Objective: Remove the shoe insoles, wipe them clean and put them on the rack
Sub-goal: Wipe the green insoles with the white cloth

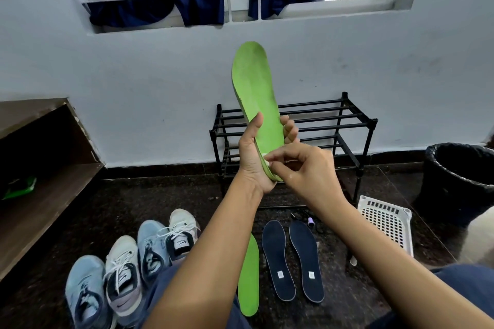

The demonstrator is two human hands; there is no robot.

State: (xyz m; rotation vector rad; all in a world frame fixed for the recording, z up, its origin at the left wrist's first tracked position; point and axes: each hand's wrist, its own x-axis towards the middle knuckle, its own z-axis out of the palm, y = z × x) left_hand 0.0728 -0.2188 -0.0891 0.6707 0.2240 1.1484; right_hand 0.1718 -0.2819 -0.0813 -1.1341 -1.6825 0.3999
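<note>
My left hand (pixel 254 157) grips the heel end of a green insole (pixel 254 83), holding it upright in front of the black rack (pixel 347 125). My right hand (pixel 302 168) pinches something small and white at the insole's heel edge; what it is I cannot tell. A second green insole (pixel 250 283) lies on the dark floor, partly hidden by my left forearm. Two navy insoles (pixel 291 259) lie side by side to its right. Several sneakers (pixel 128 270), blue and white, stand in a row at the lower left.
A white perforated basket (pixel 387 219) lies on the floor at the right, beside a black lined bin (pixel 459 181). A wooden shelf (pixel 40 181) with a green packet stands at the left. Small items lie on the floor by the rack's foot.
</note>
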